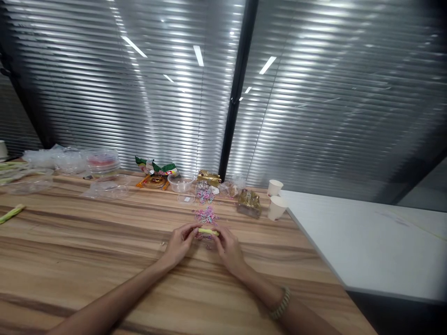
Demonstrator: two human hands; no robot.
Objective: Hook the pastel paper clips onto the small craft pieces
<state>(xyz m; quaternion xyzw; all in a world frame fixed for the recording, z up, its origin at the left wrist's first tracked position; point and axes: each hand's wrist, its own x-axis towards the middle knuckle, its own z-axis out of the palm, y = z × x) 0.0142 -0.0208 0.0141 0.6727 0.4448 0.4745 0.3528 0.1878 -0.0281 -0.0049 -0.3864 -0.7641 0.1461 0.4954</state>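
Note:
A short, pale yellow-green strip lies level between my hands just above the wooden table. My left hand pinches its left end between thumb and fingers. At the other end, my right hand has its thumb and fingers closed on the strip. Under and just beyond my hands are small multicoloured loops, like rubber bands, in a loose pile. More of these loops spill from a small clear container farther back. Whether the strip is a stalk or something folded, I cannot make out.
Clear bowl, green snack packets, gold packages and paper cups line the back. Stacked clear tubs and plastic lids stand left. Another yellow-green piece lies far left. A white surface adjoins at right.

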